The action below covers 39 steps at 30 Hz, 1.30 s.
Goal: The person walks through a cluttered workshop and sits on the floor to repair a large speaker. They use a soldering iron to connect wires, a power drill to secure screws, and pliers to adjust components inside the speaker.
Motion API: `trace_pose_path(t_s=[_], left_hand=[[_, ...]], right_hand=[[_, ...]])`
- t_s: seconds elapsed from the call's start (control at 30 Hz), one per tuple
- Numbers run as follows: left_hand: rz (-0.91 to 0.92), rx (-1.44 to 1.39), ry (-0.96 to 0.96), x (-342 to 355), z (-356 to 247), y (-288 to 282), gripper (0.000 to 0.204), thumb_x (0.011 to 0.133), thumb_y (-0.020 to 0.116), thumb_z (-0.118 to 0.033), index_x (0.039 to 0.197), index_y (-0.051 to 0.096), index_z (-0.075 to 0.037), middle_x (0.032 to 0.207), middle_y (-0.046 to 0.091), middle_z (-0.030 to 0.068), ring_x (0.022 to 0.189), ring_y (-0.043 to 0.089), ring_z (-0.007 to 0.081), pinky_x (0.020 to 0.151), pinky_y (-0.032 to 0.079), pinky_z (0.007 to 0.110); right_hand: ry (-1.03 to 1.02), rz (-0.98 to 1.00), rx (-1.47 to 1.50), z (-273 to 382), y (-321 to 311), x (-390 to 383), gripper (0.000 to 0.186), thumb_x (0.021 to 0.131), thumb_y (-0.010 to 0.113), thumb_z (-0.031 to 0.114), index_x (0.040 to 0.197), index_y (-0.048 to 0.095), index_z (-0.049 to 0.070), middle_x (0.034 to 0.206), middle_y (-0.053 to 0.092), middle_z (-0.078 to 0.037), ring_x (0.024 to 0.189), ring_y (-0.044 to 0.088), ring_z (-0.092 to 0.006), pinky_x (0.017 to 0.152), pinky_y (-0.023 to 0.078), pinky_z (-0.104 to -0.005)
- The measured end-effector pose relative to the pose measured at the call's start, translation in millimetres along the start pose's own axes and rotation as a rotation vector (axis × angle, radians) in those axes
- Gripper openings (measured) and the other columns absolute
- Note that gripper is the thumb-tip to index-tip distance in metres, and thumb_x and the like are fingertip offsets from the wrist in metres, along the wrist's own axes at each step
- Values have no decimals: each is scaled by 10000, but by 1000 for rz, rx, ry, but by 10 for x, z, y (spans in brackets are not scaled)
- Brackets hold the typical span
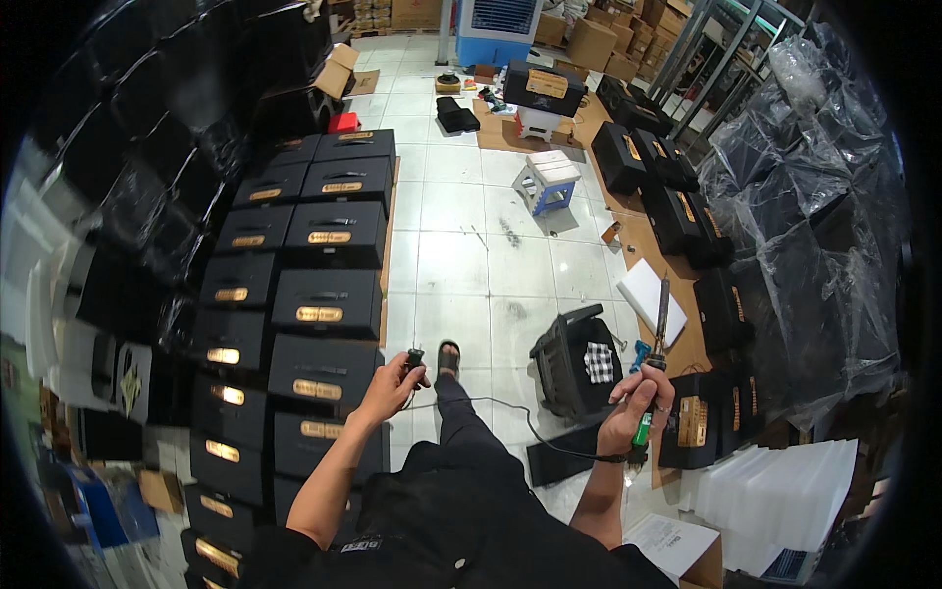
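Observation:
My right hand (638, 407) is closed around the green handle of a soldering iron (645, 429). Its long dark metal shaft points up and away from me. A black cord (530, 420) leaves the handle's lower end and sags across in front of my legs to my left hand (391, 386). That hand pinches a small dark plug (415, 357) at the cord's other end, beside the left-hand rows of black boxes with gold panels (326, 294). Below the iron's shaft, partly covered, lies a white foam sheet (643, 294).
A dark bin (564, 344) with a checkered cloth (599, 363) stands ahead of my right leg. Farther off are a small stool (549, 182) and a black box on a stand (542, 88). More black boxes (677, 216) line the right, beside plastic-wrapped stacks (805, 216).

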State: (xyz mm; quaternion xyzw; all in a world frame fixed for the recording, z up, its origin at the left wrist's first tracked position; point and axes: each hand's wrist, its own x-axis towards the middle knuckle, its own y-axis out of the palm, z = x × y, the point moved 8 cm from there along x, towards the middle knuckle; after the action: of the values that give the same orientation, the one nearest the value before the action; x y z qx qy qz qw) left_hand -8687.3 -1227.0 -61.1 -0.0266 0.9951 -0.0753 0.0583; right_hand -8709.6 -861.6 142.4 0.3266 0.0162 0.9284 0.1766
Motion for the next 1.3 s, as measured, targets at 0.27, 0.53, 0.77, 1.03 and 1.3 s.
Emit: trace_pose_path(t_s=[0.27, 0.53, 0.77, 1.03, 1.3], left_hand=[[-239, -91, -51, 3439, -75, -1211, 253, 1044, 533, -220, 994, 631, 8, 728, 608, 26, 676, 551, 73, 622, 451, 261], [-470, -102, -15, 7103, -352, -3151, 365, 1088, 429, -277, 855, 553, -24, 585, 470, -8, 522, 414, 53, 496, 346, 241], [-413, -123, 106, 10776, -1386, -4310, 330, 1079, 462, -263, 842, 536, -46, 573, 412, -38, 499, 373, 45, 456, 287, 251], [-436, 208, 311, 14329, -2134, -5756, 366, 1077, 472, -295, 838, 558, -31, 571, 396, -45, 520, 349, 37, 470, 281, 244], [-596, 439, 189, 17302, -2511, -7090, 298, 1070, 486, -246, 921, 594, -11, 604, 396, -53, 551, 344, 30, 491, 264, 247]], right_hand=[[121, -71, 70, -2397, 2736, 2544, 197, 1053, 516, 200, 1117, 601, 34, 740, 499, -23, 618, 475, -99, 530, 400, -236], [-99, -1, 33, -4288, 5268, 5127, 204, 1052, 507, 185, 1140, 589, 20, 705, 502, -26, 627, 488, -107, 567, 415, -244], [103, -263, 54, -5892, 6854, 7155, 205, 1053, 511, 189, 1156, 577, 24, 758, 492, -18, 656, 479, -97, 567, 405, -241], [-34, -415, -37, -7546, 8522, 9194, 224, 1050, 530, 232, 1157, 570, 39, 762, 509, -17, 656, 479, -97, 576, 388, -230], [-103, -558, -11, -9250, 10286, 11422, 255, 1028, 583, 245, 1188, 577, 48, 768, 533, -14, 673, 500, -100, 600, 404, -227]])
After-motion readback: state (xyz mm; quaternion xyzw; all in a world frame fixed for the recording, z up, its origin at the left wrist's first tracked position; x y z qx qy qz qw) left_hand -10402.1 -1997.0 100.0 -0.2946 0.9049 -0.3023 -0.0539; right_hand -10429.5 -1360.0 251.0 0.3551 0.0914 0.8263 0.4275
